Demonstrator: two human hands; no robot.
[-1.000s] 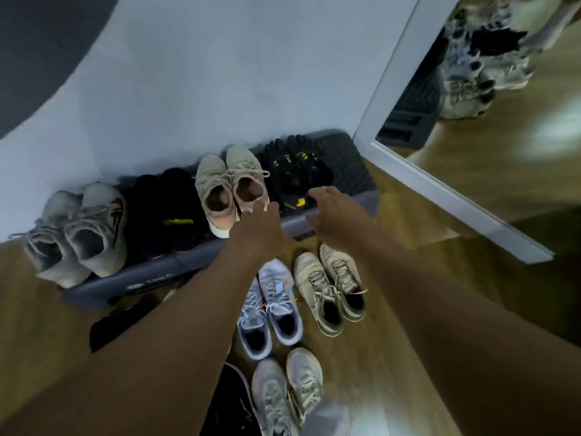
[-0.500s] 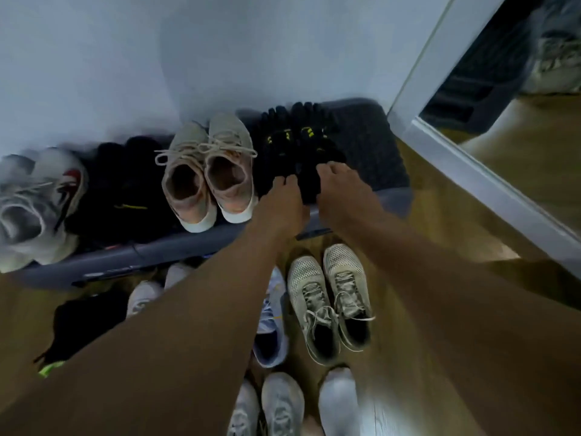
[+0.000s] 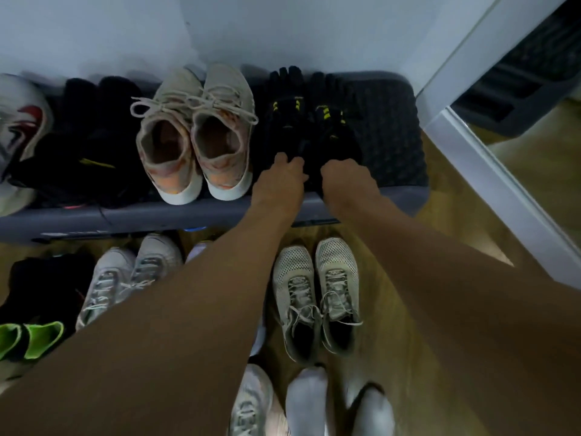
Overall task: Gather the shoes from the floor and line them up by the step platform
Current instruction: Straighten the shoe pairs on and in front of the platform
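A dark grey step platform [image 3: 396, 121] lies against the white wall. On it stand a beige pair [image 3: 195, 133], a black pair [image 3: 85, 143], a white and red shoe [image 3: 19, 121] and a black pair with yellow marks [image 3: 308, 118]. My left hand [image 3: 283, 180] grips the heel of the left black and yellow shoe. My right hand [image 3: 345, 177] grips the heel of the right one. On the floor in front are a grey mesh pair [image 3: 317, 297], a white pair [image 3: 129, 278] and a black and green pair [image 3: 34, 313].
A mirror with a white frame [image 3: 490, 171] leans on the wall to the right of the platform. The floor [image 3: 440, 247] is wood. More white shoes [image 3: 251, 401] and my feet in white socks [image 3: 308, 401] are at the bottom edge.
Both hands have reached forward from the platform's front edge onto the heels of the black and yellow pair. The camera has moved closer and lower.
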